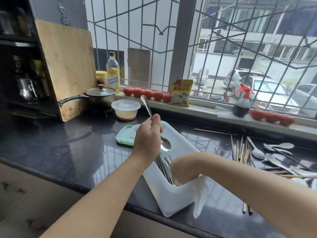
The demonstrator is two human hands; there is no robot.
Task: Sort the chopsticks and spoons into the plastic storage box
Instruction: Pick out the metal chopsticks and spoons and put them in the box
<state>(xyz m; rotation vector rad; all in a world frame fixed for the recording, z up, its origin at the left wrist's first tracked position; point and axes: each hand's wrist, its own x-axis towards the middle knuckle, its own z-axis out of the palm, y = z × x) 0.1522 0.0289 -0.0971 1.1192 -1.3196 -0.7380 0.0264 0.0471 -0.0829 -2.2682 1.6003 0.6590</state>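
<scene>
— So where had you got to?

— Well, my left hand (148,134) was curled round the stem of a metal spoon (155,124), bowl hanging down just over the open mouth of the plastic storage box (171,194), handle pointing up and away from me. I judged I was partway through the spoons, with this one about to go in.

— And the other hand?

— My right hand (183,170) was down inside the box, just below and to the right of the spoon's bowl, among the metal cutlery (164,166) already lying there. Its fingers were hidden by the wall and the wrist, so I couldn't tell whether they held anything or only steadied the pile.

— What did the next move need?

— Lowering the bowl alongside the pieces already in, I reckoned, without knocking my own right hand, then letting go.

— Much left?

— Plenty. Well off to the right of my grip lay loose chopsticks (241,150) and white spoons (274,152) on the dark worktop (68,143). Just behind the grip sat a green lid (124,136), beyond that a lidded tub (125,109) and a saucepan (101,96). Tomatoes (147,94) lined the sill under the barred window (171,40), and a wooden chopping board (66,66) leaned far to the left.
</scene>
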